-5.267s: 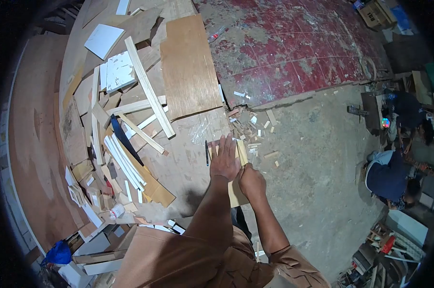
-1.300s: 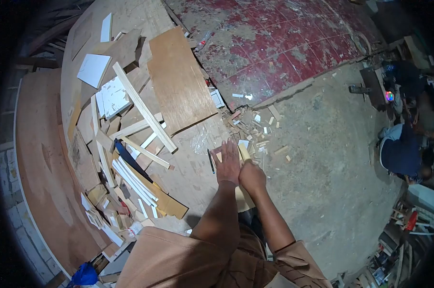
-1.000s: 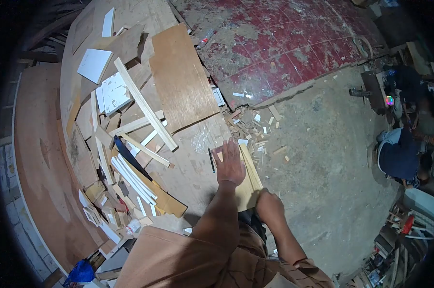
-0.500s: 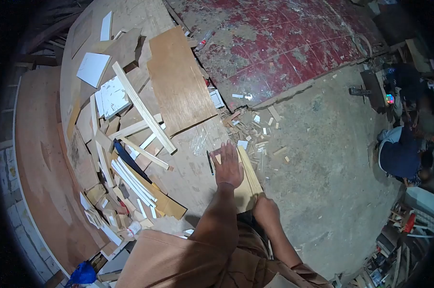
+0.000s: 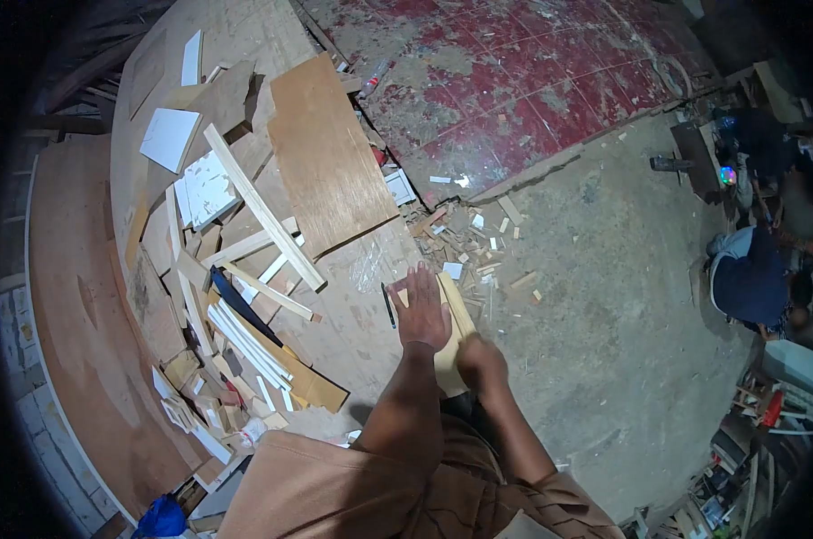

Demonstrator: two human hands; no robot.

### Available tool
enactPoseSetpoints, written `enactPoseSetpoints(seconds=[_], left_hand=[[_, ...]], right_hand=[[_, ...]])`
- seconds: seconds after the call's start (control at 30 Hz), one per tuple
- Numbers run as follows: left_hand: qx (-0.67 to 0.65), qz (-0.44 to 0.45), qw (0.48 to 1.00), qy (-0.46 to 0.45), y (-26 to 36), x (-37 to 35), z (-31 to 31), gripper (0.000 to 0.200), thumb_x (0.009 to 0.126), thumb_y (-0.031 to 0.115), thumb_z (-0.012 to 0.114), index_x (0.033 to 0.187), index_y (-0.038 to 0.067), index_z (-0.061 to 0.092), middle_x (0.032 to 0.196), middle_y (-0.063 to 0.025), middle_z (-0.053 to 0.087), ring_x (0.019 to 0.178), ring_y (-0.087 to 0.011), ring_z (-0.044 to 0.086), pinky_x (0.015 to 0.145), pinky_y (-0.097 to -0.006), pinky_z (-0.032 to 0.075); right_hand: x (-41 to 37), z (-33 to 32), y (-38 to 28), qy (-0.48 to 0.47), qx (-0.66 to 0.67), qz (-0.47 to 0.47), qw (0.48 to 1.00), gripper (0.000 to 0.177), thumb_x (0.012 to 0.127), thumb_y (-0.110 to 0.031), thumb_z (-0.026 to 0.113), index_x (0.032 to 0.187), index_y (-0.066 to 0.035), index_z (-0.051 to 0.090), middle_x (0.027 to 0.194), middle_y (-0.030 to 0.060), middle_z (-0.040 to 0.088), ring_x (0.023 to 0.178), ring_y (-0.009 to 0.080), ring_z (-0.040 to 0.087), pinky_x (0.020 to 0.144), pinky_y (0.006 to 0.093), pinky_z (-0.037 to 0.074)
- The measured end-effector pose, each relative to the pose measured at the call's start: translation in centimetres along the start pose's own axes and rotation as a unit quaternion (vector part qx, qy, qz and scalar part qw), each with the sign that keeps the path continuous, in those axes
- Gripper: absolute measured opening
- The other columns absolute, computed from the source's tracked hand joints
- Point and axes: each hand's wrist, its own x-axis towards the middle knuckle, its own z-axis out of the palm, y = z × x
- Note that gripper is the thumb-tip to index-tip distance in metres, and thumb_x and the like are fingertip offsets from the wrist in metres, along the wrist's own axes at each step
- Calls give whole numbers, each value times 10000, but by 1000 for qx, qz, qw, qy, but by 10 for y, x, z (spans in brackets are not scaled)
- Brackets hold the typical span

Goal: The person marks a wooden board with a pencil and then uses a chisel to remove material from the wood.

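Observation:
My left hand (image 5: 424,310) lies flat with its fingers stretched out on a pale wooden board (image 5: 448,366), pressing on its top near the far end. Along the board's right edge runs a narrow light strip (image 5: 457,305). My right hand (image 5: 483,364) is closed in a fist at this edge and slightly blurred; what it grips is hidden. Just left of my left hand lies a dark, thin pencil or pen (image 5: 388,306) on the worktable (image 5: 352,337).
A brown plywood sheet (image 5: 330,153), a long wooden batten (image 5: 262,207) and white strips (image 5: 249,341) lie on the table's left. Small offcuts (image 5: 487,260) litter the concrete floor (image 5: 595,296). A plastic bottle (image 5: 375,79) lies beyond. Another person (image 5: 748,278) sits at far right.
My right hand has moved forward along the board's right edge, away from my body. My left hand stays flat on the board. The view has shifted slightly.

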Motion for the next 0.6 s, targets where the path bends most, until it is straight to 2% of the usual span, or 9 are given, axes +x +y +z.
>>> enactPoseSetpoints(seconds=[0.03,0.1,0.17,0.2,0.27,0.33,0.43,0.53,0.6], left_hand=[[-1,-3,1000,1,-1,1,1,727,919,373,433,1507,18,195,1604,-135,91,1485,-304,69,1137,-657,8],[-41,18,999,27,-4,-1,7,776,885,326,464,1498,-38,158,1589,-189,103,1476,-336,96,1132,-658,-16],[-41,15,999,28,-5,-1,8,775,885,333,462,1499,-35,163,1590,-187,105,1476,-335,98,1132,-658,-16],[-40,17,999,30,-4,-1,8,775,885,340,461,1499,-31,167,1590,-185,107,1476,-335,99,1132,-657,-16],[-25,6,1000,3,-1,-1,3,754,901,356,452,1505,-4,178,1598,-161,96,1481,-316,82,1133,-661,-9],[-7,-7,1000,-24,-1,1,5,734,916,371,442,1511,24,188,1606,-136,85,1487,-297,64,1133,-664,-3],[9,5,1000,-4,-4,2,16,729,915,374,443,1512,33,200,1606,-130,90,1486,-296,63,1132,-666,-5],[-4,3,1000,-4,-3,1,13,725,915,373,439,1512,37,203,1606,-123,98,1486,-298,65,1130,-672,-1],[-31,14,999,18,-3,0,7,778,869,357,500,1489,-20,219,1588,-180,123,1475,-337,102,1127,-668,-2]], right_hand=[[-21,-15,-1,-24,-9,9,1000,221,902,-167,483,916,23,596,804,279,658,813,451,659,718,533,523],[-41,-40,-13,-52,-20,14,998,202,893,-150,492,905,26,588,802,280,656,816,451,659,716,530,524],[-44,-46,-19,-78,-48,91,992,205,885,-150,502,919,32,590,824,277,661,820,461,656,725,532,521],[-39,-41,-16,-78,-50,91,992,205,885,-150,502,919,32,590,824,277,661,820,461,656,725,532,521],[-12,-20,-9,-61,-25,8,998,245,901,-175,495,965,33,608,858,282,664,844,475,650,757,541,515],[30,-7,-27,-58,-23,49,997,276,917,-194,475,989,33,616,876,294,660,871,484,643,785,547,507],[61,-11,-41,-39,3,25,999,280,923,-195,456,975,28,617,882,305,655,900,471,642,800,545,503],[39,-7,-29,-31,-17,44,998,234,887,-160,480,931,19,623,862,275,662,841,459,650,742,527,515],[0,-1,-5,-36,-30,30,998,242,906,-168,478,941,31,611,861,293,657,824,467,648,738,531,517]])
